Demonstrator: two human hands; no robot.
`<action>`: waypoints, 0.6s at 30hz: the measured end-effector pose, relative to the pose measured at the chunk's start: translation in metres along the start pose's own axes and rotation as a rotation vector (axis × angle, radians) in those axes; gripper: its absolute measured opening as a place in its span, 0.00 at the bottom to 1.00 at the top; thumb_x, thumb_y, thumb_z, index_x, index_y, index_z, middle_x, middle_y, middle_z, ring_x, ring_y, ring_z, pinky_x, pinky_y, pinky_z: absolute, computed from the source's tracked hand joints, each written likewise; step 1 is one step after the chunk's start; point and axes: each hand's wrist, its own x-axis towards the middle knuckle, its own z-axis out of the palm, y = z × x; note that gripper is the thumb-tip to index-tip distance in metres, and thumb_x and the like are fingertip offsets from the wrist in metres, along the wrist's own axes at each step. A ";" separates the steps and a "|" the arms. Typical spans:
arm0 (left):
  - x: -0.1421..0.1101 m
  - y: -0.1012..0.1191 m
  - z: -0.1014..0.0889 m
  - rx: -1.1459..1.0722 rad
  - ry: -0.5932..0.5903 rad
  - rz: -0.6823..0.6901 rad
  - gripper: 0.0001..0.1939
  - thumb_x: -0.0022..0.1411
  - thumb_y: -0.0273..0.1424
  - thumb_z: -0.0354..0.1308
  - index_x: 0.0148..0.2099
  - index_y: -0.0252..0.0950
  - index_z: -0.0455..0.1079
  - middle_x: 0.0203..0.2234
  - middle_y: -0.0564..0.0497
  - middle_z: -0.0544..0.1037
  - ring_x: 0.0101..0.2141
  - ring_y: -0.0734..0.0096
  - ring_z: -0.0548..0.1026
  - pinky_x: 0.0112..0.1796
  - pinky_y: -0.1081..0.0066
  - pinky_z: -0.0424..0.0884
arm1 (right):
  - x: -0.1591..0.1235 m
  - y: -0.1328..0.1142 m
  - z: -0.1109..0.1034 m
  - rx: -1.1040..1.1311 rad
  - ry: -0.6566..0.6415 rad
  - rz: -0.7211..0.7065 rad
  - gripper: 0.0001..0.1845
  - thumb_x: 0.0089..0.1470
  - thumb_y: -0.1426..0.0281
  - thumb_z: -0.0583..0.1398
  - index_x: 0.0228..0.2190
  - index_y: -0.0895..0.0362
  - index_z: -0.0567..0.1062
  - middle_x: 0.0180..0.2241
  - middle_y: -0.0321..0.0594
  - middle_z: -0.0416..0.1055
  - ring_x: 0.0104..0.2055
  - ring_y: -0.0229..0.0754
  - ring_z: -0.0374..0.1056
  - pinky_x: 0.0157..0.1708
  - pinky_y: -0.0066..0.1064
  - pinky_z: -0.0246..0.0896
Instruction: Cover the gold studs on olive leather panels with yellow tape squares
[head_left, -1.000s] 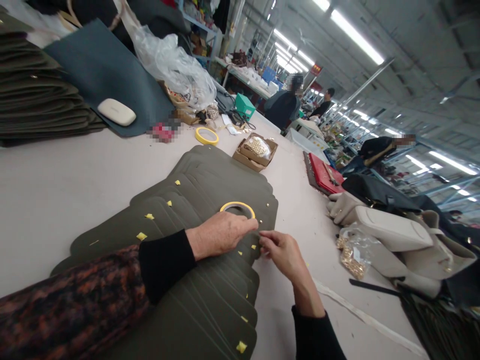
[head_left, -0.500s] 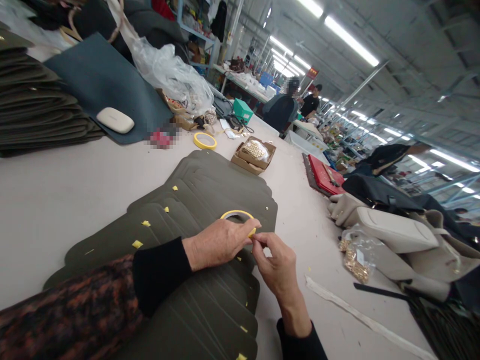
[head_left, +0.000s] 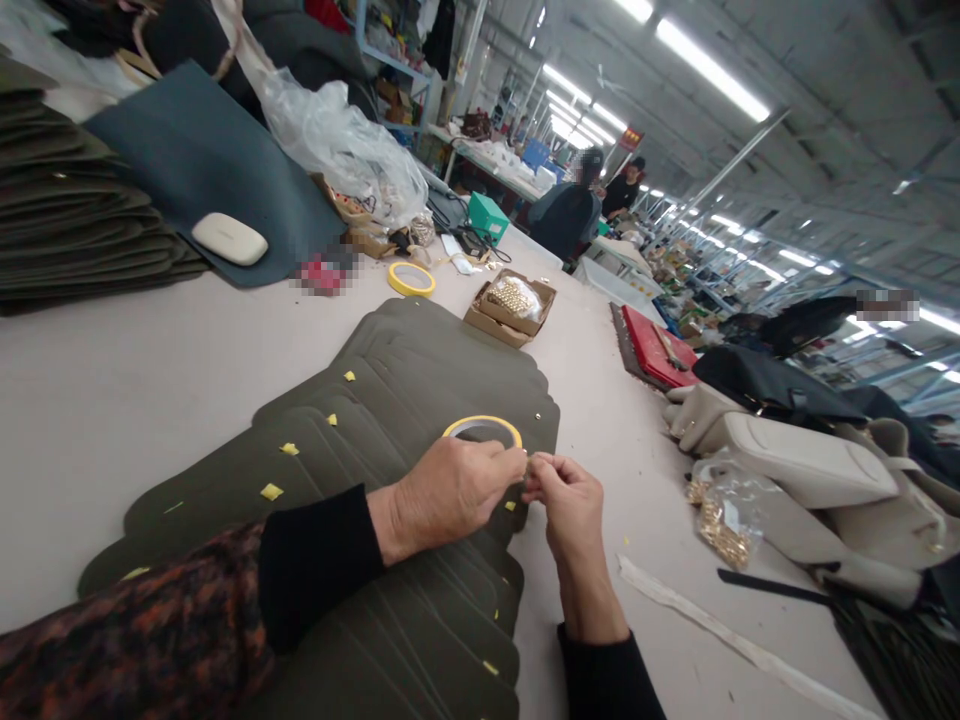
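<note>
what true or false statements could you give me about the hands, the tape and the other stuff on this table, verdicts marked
1. The left hand holds a roll of yellow tape. True.
2. The right hand is spread wide open. False: the right hand's fingers are bent and pinched together close to the left hand.
3. A cardboard box with gold-coloured pieces in it stands on the table. True.
4. The white plastic case lies inside the cardboard box. False: the white plastic case lies on a dark blue sheet.
5. The olive-green panels bear no yellow bits. False: several yellow bits dot them.
</note>
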 end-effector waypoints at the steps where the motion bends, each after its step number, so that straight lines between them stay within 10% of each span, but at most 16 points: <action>1: 0.000 0.000 0.001 0.022 -0.004 -0.002 0.05 0.66 0.25 0.48 0.38 0.36 0.64 0.28 0.53 0.74 0.29 0.70 0.73 0.30 0.72 0.65 | 0.006 0.004 -0.002 0.038 0.000 0.042 0.13 0.44 0.61 0.65 0.25 0.60 0.77 0.19 0.36 0.72 0.20 0.37 0.66 0.20 0.27 0.64; 8: -0.001 -0.006 0.009 0.188 -0.231 -0.041 0.06 0.63 0.21 0.50 0.39 0.36 0.65 0.31 0.48 0.74 0.33 0.61 0.73 0.29 0.67 0.69 | 0.030 0.021 -0.007 -0.239 -0.082 -0.041 0.17 0.47 0.57 0.62 0.30 0.59 0.80 0.21 0.39 0.75 0.23 0.39 0.70 0.24 0.29 0.66; 18: -0.005 -0.005 0.008 0.182 -0.255 -0.036 0.06 0.63 0.21 0.50 0.38 0.36 0.64 0.33 0.47 0.73 0.35 0.60 0.71 0.31 0.66 0.69 | 0.027 0.015 -0.002 -0.872 -0.048 -0.413 0.13 0.57 0.65 0.54 0.38 0.55 0.77 0.29 0.40 0.78 0.29 0.43 0.73 0.31 0.31 0.62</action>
